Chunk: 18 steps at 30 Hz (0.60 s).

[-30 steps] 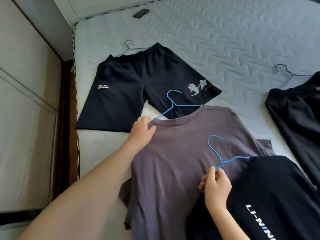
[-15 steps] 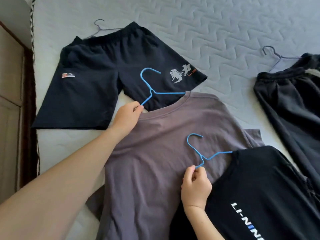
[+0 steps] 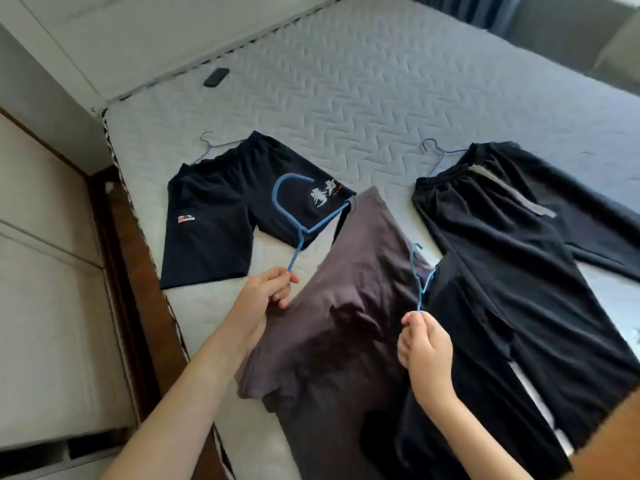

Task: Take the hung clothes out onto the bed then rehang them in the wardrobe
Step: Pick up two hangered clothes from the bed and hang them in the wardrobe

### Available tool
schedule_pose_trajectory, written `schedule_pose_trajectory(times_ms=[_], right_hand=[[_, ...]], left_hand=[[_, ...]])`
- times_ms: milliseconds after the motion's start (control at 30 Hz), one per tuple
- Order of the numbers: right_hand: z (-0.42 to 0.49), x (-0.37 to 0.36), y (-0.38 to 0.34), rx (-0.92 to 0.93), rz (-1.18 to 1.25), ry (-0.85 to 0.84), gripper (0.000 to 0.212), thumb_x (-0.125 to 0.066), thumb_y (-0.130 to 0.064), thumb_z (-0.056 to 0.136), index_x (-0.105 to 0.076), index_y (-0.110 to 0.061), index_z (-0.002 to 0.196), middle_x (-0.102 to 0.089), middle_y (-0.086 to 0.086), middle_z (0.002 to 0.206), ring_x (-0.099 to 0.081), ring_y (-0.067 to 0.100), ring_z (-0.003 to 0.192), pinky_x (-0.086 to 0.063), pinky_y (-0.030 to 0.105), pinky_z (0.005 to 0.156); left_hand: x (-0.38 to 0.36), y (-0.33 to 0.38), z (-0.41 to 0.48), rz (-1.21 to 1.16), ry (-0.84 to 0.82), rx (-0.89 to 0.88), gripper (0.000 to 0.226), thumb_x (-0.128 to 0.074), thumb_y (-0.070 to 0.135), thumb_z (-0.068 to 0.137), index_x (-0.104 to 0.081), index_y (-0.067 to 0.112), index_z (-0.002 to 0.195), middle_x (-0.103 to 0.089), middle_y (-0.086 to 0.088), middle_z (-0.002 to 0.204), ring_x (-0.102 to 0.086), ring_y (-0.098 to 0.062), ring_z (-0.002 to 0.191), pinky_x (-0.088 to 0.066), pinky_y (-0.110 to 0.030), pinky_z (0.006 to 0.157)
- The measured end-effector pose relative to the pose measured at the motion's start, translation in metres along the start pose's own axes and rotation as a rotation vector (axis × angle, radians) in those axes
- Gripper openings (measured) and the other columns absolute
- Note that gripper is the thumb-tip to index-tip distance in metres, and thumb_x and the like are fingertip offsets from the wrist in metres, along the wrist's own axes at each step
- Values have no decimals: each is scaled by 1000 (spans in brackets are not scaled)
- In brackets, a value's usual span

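Observation:
My left hand grips the shoulder wire of a blue hanger that carries a grey-brown T-shirt, lifted and hanging off the bed. My right hand pinches a second blue hanger holding a black T-shirt, also raised. Dark navy shorts with a white print lie flat on the quilted mattress on a thin grey hanger. Black trousers lie to the right on another thin hanger.
A small dark remote-like object rests near the head of the mattress. Pale wardrobe or wall panels stand to the left, past a narrow dark wooden strip beside the bed. Curtains hang at the far right.
Both hands have lifted their hangers, so the grey-brown and black T-shirts now hang up off the bed instead of lying flat. My view has pulled back and up.

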State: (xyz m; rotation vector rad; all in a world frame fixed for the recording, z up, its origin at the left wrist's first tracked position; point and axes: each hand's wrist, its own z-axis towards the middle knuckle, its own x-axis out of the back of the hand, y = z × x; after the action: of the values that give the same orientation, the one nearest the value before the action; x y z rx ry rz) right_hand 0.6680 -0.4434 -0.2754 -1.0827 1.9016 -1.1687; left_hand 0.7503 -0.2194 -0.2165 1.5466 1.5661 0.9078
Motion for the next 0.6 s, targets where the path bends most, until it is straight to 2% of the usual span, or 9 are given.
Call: schedule_pose_trajectory(times_ms=[100,267,400,600], right_hand=[[-59,30,-74,50,40,-64,27,-35,-6,101,-46,-4,77,-24,-2,51,-21,8,41,-15,17,39],[-155,71,-144,131,15,-183,27,-38,-6,99,-47,1,74,-22,2,53,-20,11,43,-13,20,42],[-221,89,-164,154,-35,-322,26,-39,-2,96,-42,6,72,-23,1,52,-19,10,42,-14,16,41],[-324,88,-140,122,-120,-589,27,-40,-3,94,-48,-4,68,-24,-1,51,-20,11,42,-14,16,41]], left_hand=[[-6,35,-81,-33,-9,-15,29,-36,16,103,-54,6,82,-25,8,48,-22,-6,40,-22,-17,41],[3,72,-226,-29,157,-109,31,-38,18,103,-56,6,80,-26,6,48,-22,-6,39,-23,-14,36],[11,70,-344,-218,313,-189,30,-36,16,103,-56,4,84,-25,8,46,-20,-3,37,-15,-16,39],[23,1,-490,-356,503,-262,27,-38,15,103,-54,4,85,-23,5,52,-18,-5,41,-14,-17,40]])
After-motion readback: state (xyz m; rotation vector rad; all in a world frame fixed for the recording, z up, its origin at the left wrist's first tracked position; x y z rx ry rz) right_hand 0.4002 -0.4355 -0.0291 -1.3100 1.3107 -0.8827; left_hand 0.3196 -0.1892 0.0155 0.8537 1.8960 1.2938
